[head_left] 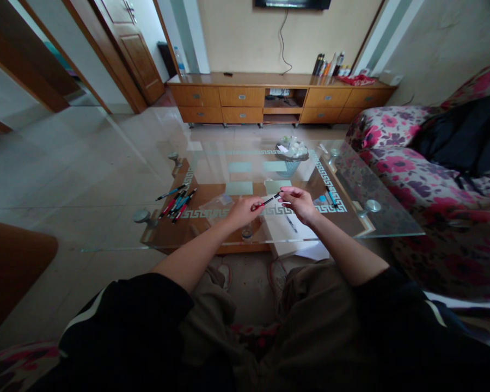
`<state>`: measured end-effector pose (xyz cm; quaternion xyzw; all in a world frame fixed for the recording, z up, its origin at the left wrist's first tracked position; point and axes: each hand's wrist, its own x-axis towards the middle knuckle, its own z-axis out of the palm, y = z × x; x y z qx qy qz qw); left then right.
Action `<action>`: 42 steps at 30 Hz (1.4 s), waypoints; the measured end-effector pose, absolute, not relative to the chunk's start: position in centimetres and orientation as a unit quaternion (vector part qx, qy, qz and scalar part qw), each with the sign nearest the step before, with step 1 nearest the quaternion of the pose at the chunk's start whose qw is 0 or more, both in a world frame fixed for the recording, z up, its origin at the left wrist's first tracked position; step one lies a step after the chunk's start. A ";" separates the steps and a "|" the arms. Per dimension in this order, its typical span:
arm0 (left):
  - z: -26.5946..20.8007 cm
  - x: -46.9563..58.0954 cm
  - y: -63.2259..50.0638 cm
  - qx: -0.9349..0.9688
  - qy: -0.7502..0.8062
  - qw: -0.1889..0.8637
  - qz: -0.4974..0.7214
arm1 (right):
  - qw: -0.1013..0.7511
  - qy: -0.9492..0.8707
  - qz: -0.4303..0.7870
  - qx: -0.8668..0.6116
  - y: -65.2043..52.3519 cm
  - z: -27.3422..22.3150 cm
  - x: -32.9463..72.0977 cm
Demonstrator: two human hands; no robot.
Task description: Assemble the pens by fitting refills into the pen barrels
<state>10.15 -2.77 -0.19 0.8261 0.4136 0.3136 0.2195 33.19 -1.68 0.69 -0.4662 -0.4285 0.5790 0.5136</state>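
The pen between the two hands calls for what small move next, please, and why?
Perhaps the left hand should steady the pen while the right hand works at its black end, since the hands are at opposite ends of it.

- We face a cream wall (237, 41), where a cable (283, 41) hangs below a dark screen (292, 4).
- Against it we see a long wooden cabinet (242, 98) with drawers and open middle shelves.
- To our left, a panelled wooden door (136, 57) stands above pale, glossy floor (98, 158).
- To our right, we have a floral sofa (392, 120) beside a greyish wall (424, 60).
- We see soft, rather dim light.
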 end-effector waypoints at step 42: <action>0.0 10.1 -2.7 0.838 0.398 0.194 0.318 | 0.401 -0.531 0.585 -0.464 -2.3 -0.1 32.7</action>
